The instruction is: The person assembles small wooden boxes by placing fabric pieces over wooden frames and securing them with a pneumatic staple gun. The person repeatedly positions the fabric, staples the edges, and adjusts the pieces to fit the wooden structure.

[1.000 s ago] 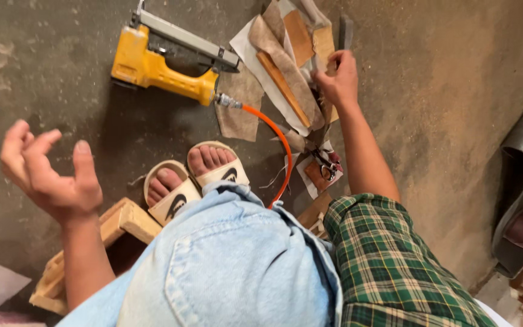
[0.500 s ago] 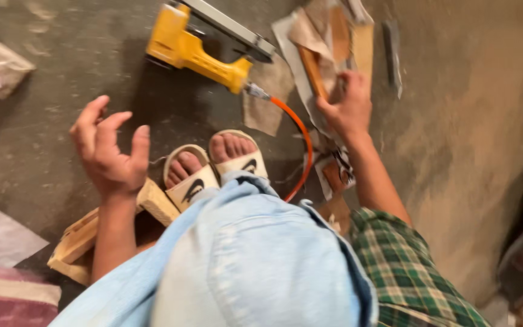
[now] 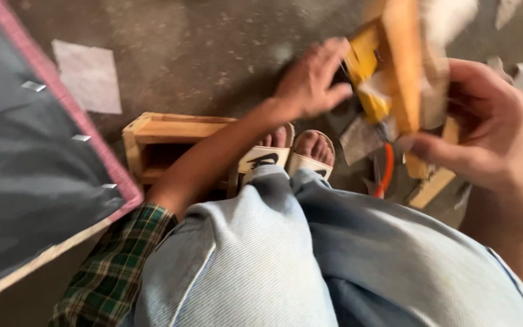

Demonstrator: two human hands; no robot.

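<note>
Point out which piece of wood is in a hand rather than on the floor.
The light wooden strip raised in the right hand, blurred. The wooden frame and flat offcut lie on the floor.

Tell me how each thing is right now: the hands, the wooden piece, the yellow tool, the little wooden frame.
Right hand: raised, gripping a flat wooden piece.
Flat wooden piece: lifted, blurred.
Left hand: open, reaching toward the yellow nail gun.
Yellow nail gun: on the floor, partly hidden.
Small wooden frame: resting on the concrete floor.

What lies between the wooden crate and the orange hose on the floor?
In the head view, the person's two sandalled feet rest between the wooden crate and the orange hose.
</note>
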